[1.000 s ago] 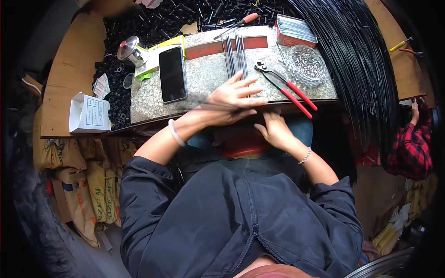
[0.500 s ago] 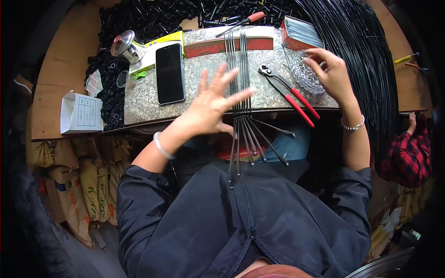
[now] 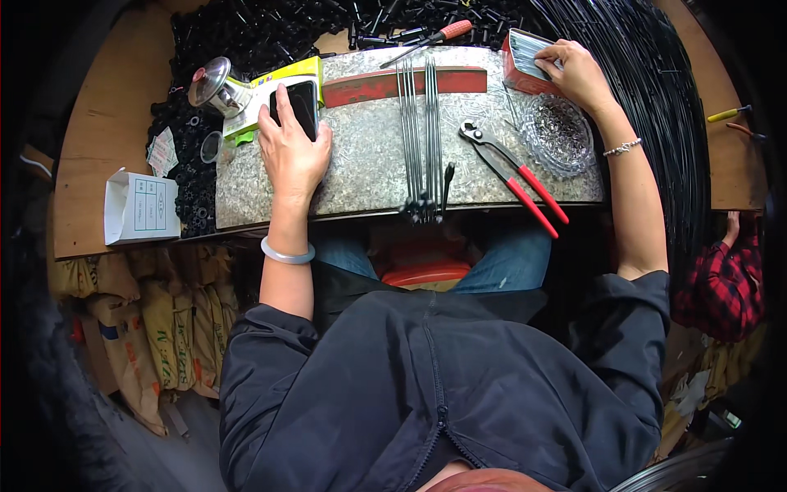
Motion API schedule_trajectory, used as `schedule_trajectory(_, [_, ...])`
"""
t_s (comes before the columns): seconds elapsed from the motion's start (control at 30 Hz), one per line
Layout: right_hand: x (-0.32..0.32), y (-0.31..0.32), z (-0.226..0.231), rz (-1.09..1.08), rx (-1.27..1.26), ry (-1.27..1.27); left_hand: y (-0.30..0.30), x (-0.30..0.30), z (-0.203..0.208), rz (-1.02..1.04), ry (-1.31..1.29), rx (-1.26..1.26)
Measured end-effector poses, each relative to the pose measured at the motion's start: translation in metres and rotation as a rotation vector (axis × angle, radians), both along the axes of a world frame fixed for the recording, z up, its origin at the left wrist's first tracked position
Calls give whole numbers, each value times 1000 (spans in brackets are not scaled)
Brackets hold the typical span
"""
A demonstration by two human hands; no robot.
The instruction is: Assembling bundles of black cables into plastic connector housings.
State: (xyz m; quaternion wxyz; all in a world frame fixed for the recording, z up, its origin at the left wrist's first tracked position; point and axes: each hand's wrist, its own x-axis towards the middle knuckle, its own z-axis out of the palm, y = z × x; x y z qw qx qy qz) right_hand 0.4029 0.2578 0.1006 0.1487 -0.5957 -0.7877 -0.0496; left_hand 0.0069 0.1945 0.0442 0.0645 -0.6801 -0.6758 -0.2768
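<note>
My left hand (image 3: 295, 152) lies over a black smartphone (image 3: 303, 102), fingers spread across its screen and left edge, thumb by its right edge. The phone's lower part is hidden beneath the hand. My right hand (image 3: 580, 78) reaches to a red box (image 3: 523, 75) filled with thin, pale strips. Its fingertips are pinched together at the strips; what is between them is too small to make out. Between my hands, two groups of thin dark rods (image 3: 411, 131) lie across a red bar (image 3: 361, 87). Their thicker black ends (image 3: 422, 207) gather at the table's front edge.
Red-handled pliers (image 3: 525, 197) overhang the edge. A clear glass dish (image 3: 566, 135) holds small metal pieces. A screwdriver (image 3: 452, 31), a metal lidded pot (image 3: 223, 86) and a white carton (image 3: 141, 207) stand around. Long black rods (image 3: 635, 107) bundle at right. A person in red plaid (image 3: 721, 283) is nearby.
My left hand has left the rods and moved left onto the phone. My right hand went from above the glass dish up to the red box. The rods' fanned ends dropped toward the table edge.
</note>
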Motion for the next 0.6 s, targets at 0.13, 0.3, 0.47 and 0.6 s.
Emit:
schedule_trajectory(0.13, [0, -2, 2, 40, -6, 1, 0, 6, 5, 42, -64, -82])
schedule_trajectory(0.3, [-2, 1, 0, 69, 15, 15, 0, -1, 0, -2, -128, -37])
schedule_trajectory(0.47, [-5, -1, -3, 70, 52, -3, -32, 5, 32, -250, 43, -45])
schedule_trajectory(0.6, [-2, -5, 4, 69, 81, 0, -62, 27, 40, -838, 195, -386])
